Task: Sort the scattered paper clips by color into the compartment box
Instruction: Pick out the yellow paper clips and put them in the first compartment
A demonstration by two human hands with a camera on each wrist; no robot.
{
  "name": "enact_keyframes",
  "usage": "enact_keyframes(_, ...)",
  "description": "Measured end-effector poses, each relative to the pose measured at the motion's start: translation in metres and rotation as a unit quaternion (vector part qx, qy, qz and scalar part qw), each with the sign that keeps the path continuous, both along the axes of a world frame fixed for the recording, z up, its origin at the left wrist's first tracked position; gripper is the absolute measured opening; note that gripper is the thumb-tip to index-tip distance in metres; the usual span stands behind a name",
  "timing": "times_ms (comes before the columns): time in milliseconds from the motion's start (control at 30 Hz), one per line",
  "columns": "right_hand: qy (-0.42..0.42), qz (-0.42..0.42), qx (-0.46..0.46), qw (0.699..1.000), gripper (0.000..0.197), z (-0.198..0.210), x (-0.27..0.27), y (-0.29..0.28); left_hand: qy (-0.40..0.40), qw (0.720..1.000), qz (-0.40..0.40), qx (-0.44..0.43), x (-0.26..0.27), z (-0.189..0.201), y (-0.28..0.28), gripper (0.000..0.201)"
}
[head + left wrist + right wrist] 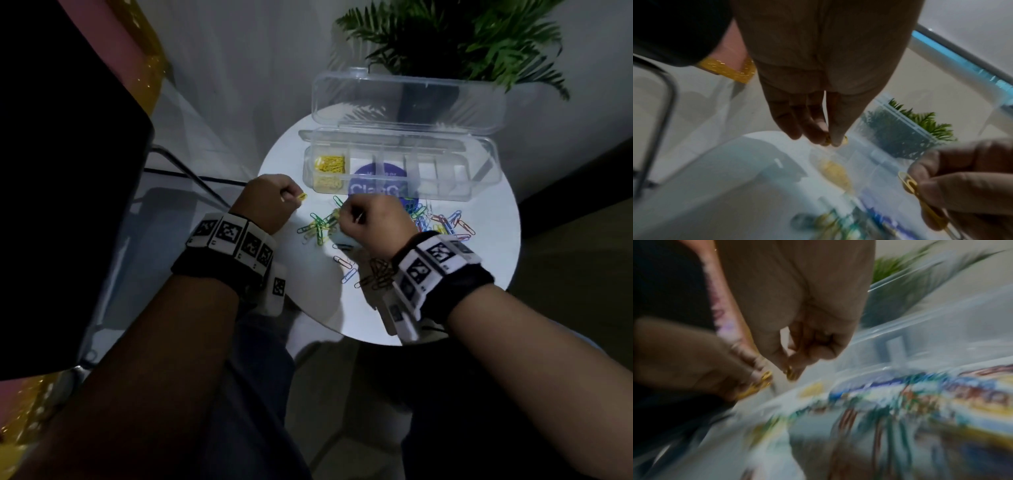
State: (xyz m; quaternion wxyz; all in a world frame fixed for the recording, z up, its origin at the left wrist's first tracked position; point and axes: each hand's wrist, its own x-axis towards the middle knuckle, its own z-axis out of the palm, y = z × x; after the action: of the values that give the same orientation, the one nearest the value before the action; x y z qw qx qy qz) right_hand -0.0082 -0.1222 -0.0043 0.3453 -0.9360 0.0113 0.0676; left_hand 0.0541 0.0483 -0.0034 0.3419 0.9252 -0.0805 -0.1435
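A clear compartment box (pixel 455 178) stands open at the back of the round white table (pixel 479 274). Its leftmost compartment holds yellow clips (pixel 329 163). Mixed coloured paper clips (pixel 442 224) lie scattered in front of it. My left hand (pixel 296 198) pinches a yellow clip (pixel 302 196) just left of the box's near corner; the clip (pixel 844 140) shows at its fingertips in the left wrist view. My right hand (pixel 340 219) hovers over the pile and pinches another yellow clip (pixel 790 374), which the head view mostly hides.
The box lid (pixel 407 99) stands up behind the compartments. A green plant (pixel 462 37) is beyond it. A metal chair frame (pixel 191 171) sits left of the table. More clips (pixel 376 277) lie near my right wrist by the table's front edge.
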Motion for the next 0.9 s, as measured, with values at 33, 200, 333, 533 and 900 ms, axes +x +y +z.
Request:
enact_keyframes(33,0.000,-0.026,0.016,1.000,0.009,0.003,0.003,-0.008,-0.007,1.000,0.008,-0.008,0.004,0.004,-0.005,0.018)
enact_keyframes(200,0.009,-0.078,0.061,0.995,0.013,0.016,0.019,-0.035,-0.074,0.996,0.014,-0.047,0.027,0.028,-0.037,0.023)
enact_keyframes(333,-0.008,-0.075,0.085,0.993,0.007,0.022,0.030,-0.038,-0.078,0.996,0.005,-0.043,0.036,0.026,-0.049,0.029)
enact_keyframes(533,-0.051,-0.063,0.097,0.992,0.010,0.037,0.060,-0.022,-0.148,0.987,0.041,-0.055,0.028,0.020,-0.027,0.020)
enact_keyframes(900,-0.073,-0.014,-0.032,0.997,0.024,0.031,0.072,0.001,0.036,0.989,-0.101,0.099,-0.013,0.002,0.001,0.012)
